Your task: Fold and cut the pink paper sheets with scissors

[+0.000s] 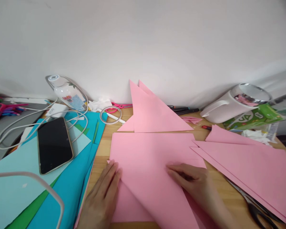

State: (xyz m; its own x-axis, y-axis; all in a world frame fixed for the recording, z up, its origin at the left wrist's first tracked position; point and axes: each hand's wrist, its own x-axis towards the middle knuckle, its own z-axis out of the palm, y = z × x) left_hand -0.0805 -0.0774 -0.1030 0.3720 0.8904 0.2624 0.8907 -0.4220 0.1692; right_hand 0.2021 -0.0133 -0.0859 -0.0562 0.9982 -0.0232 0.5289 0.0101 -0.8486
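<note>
Pink paper [147, 152] — folded, sharp-creased, flat

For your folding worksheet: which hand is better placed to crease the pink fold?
Likely the right hand: it lies flat on the folded pink paper; the left hand rests at its edge.

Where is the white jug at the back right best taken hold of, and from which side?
Take the white jug by its loop handle, coming from the left with the right hand, which is nearer. The handle sticks out of the left wall, while a green packet crowds the right side and pink scraps sit in the open mouth, so a rim grip seems poorer.
</note>
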